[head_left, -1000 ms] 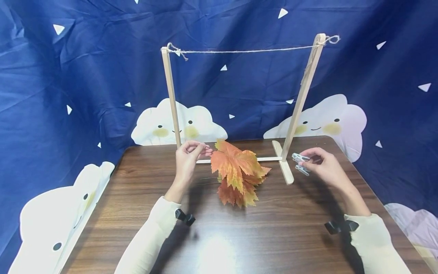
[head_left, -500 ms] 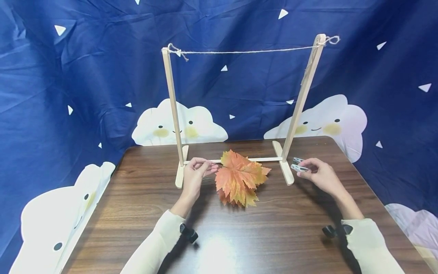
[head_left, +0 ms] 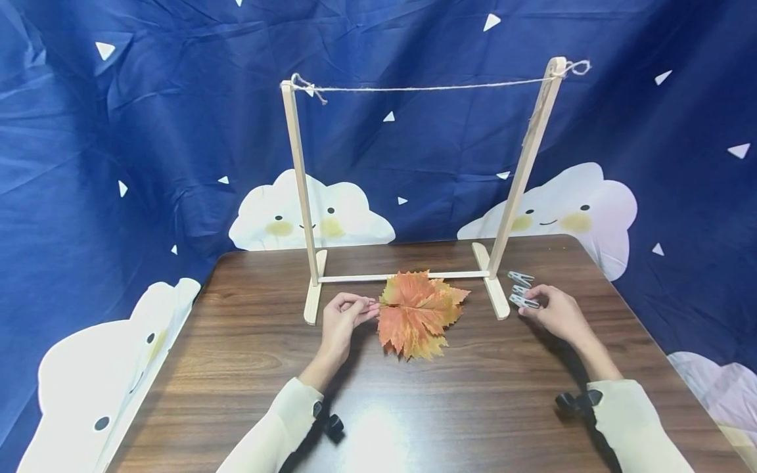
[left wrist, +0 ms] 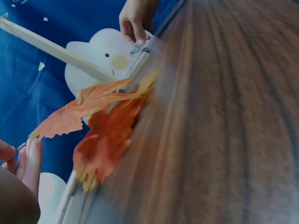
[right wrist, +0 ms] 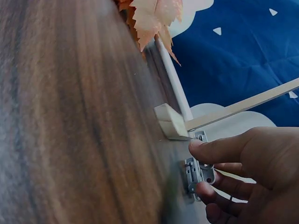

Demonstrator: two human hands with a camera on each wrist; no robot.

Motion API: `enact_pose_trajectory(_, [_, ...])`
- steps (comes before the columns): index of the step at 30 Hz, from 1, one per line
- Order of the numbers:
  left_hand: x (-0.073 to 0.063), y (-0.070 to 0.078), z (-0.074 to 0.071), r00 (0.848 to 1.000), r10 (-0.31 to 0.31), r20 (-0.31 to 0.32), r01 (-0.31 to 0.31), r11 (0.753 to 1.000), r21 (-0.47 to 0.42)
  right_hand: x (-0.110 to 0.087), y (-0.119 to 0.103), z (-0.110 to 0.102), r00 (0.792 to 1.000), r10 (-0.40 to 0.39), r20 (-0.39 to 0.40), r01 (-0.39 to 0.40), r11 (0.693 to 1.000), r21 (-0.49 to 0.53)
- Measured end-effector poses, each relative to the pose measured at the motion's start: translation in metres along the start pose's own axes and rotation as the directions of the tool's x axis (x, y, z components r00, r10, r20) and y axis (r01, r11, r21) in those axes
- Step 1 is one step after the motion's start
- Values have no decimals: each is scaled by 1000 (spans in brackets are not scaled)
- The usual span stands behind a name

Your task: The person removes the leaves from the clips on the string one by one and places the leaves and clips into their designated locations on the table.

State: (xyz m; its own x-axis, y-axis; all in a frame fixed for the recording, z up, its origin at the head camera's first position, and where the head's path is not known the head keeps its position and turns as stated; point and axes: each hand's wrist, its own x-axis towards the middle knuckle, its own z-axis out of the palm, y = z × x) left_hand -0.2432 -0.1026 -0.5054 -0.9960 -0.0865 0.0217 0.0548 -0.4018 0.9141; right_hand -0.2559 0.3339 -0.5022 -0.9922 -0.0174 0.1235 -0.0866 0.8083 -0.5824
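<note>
My left hand [head_left: 343, 318] pinches the thin stem of an orange-yellow artificial maple leaf [head_left: 408, 312]. In the left wrist view, this leaf [left wrist: 65, 116] hangs tilted above another maple leaf [left wrist: 105, 144]. Fingers and thumb of my right hand [head_left: 558, 312] close on a small grey clothespin [head_left: 523, 301] at the right of the table. More clothespins [head_left: 520, 277] lie just beyond it, partly overlapping in view. In the right wrist view, the thumb and fingers surround a clothespin [right wrist: 198, 175], hiding part of it.
Behind the leaves stands a wooden frame [head_left: 523, 177] on two feet, joined by a low white crossbar [head_left: 349, 278]. A twine line [head_left: 414, 89] stretches between its post tops. The brown wood-grain table [head_left: 236, 341] meets a blue cloud-patterned cloth [head_left: 378, 151] at the back.
My left hand has lowered toward me with the pinched leaf, which now covers more of the lower one. My right hand has also come down slightly, and more clothespins show beside it.
</note>
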Motion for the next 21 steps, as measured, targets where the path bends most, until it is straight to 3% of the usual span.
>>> enact_pose_trajectory(4, [-1, -5, -6, 1000, -25, 3, 25, 999, 24, 0, 2, 2, 1000, 20, 13, -20, 999, -32])
enact_pose_trajectory(7, [-1, -8, -13, 998, -65, 5, 64, 993, 95, -1, 2, 4, 999, 27, 20, -26, 999, -40])
enact_pose_trajectory(10, [1, -8, -20, 994, -113, 7, 109, 971, 211, -2, 2, 4, 999, 25, 21, -24, 999, -41])
enact_pose_trajectory(12, [2, -6, -24, 992, -124, 9, 115, 940, 321, -3, 2, 5, 1000, 23, 21, -22, 999, -41])
enact_pose_trajectory(15, [3, -3, -28, 994, -112, 8, 92, 852, 515, -4, 3, 6, 1000, 21, 21, -21, 999, -38])
enact_pose_trajectory(18, [3, 0, -32, 996, -87, 15, 52, 719, 693, -4, 4, 7, 1000, 18, 17, -18, 999, -40])
enact_pose_trajectory(21, [4, 2, -35, 996, -85, 20, 36, 600, 799, -4, 6, 9, 1000, 16, 9, -15, 999, -46])
